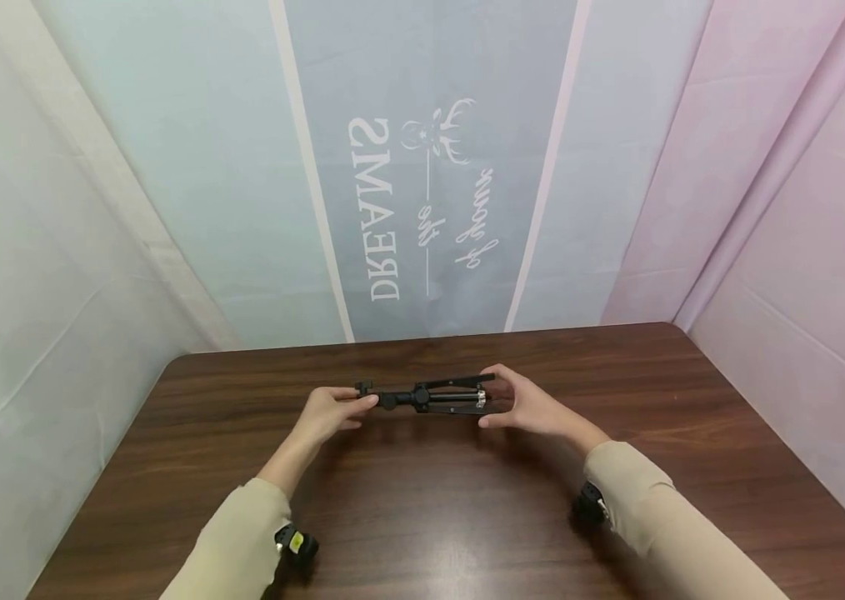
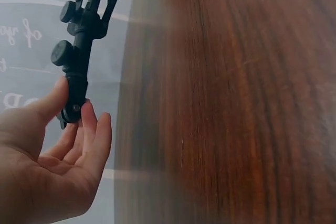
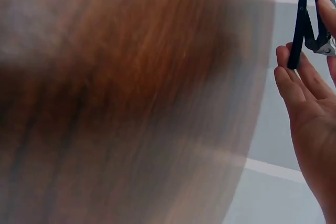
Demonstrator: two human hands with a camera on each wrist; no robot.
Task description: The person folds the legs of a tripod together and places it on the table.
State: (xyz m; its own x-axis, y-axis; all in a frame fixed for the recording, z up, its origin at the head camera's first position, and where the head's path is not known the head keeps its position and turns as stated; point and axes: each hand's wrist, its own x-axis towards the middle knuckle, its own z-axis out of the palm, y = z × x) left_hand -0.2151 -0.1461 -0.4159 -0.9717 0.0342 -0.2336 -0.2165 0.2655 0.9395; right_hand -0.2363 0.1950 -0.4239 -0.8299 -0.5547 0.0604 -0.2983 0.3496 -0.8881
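A small black tripod (image 1: pixel 421 397) is held sideways above the table, its legs partly spread toward the right. My left hand (image 1: pixel 322 414) pinches its head end between thumb and fingers. In the left wrist view, two round knobs (image 2: pixel 63 52) stick out from the tripod's column above the thumb. At the other end, my right hand (image 1: pixel 526 405) holds the legs, with thumb and fingers on opposite sides. The right wrist view has one leg (image 3: pixel 297 35) reaching down to the fingers, and a silvery piece (image 3: pixel 326 49) near the thumb; the rest runs out of that frame.
Beneath both hands spreads a dark wood-grain table (image 1: pixel 430 508). A pale printed cloth backdrop (image 1: pixel 422 50) with mirrored lettering rises behind its far edge, and white cloth walls (image 1: pixel 25 275) stand on both sides. Each sleeve carries a black wrist camera (image 1: pixel 301 546).
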